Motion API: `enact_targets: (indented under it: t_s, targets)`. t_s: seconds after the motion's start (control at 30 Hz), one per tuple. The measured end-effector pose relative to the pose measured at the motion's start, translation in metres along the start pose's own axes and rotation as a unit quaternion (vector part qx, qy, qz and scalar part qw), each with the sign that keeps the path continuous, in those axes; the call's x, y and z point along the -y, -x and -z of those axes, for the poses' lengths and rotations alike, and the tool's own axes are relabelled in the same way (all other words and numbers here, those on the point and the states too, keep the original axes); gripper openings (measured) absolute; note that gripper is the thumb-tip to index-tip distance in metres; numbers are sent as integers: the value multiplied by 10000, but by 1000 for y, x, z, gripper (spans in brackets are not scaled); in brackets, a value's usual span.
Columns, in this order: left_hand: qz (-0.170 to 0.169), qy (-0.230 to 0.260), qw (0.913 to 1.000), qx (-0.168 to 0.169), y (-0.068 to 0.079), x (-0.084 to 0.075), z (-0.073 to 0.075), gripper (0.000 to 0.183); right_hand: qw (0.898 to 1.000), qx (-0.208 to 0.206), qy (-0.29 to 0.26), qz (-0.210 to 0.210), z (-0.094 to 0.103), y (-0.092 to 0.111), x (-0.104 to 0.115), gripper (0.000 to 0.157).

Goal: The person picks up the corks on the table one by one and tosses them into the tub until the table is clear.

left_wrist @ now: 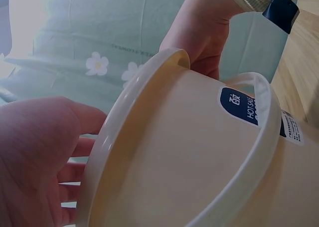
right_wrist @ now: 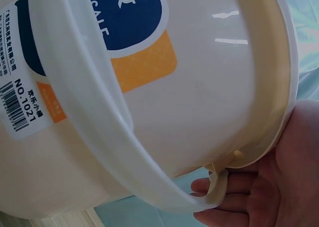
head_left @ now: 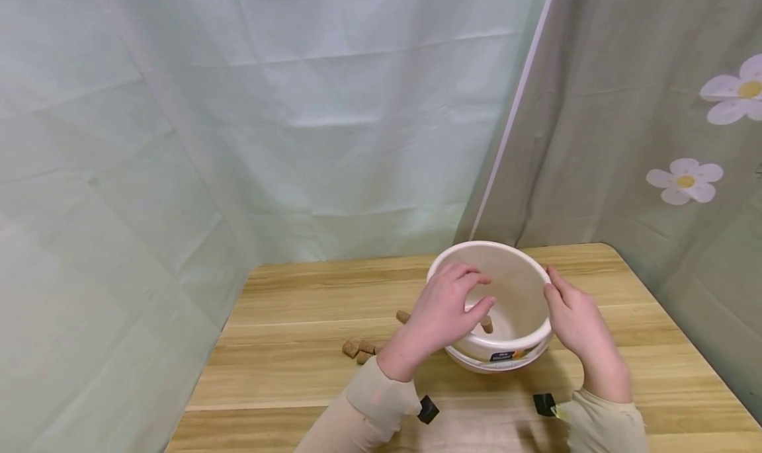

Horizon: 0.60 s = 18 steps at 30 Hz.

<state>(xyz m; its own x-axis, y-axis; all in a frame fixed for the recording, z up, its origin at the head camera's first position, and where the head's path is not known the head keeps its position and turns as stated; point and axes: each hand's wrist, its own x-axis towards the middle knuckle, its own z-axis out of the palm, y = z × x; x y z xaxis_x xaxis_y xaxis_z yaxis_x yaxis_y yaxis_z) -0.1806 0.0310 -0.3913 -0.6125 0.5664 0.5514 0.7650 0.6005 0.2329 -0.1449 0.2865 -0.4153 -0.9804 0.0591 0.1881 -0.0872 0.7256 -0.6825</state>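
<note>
A white bucket (head_left: 518, 278) with a wide round mouth stands on the table, its handle (right_wrist: 94, 107) folded down against the wall. My right hand (head_left: 579, 317) grips its right rim, thumb at the edge and fingers outside near the handle joint. Over the left part of the mouth is my left hand (head_left: 449, 304), thumb and fingers spread apart with nothing between them. One cork (head_left: 487, 324) shows inside the bucket, just below the left thumb. Left of the bucket, several corks (head_left: 350, 348) lie on the wood, partly hidden by the left wrist.
The wooden table (head_left: 286, 307) has its back edge along a pale green curtain (head_left: 357, 142). A grey curtain (head_left: 595, 109) with white flowers hangs at the right. On the bucket's front is a blue and orange label (right_wrist: 134, 27). Black straps (head_left: 427, 410) hang at both sleeves.
</note>
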Motion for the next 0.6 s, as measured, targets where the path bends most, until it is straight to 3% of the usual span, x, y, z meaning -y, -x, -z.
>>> enact_targets:
  t_s: [0.6]
  targets:
    - [-49,4,9999,-94,4,0,3,22,9998,145,60,-104,1,-1,-1,63]
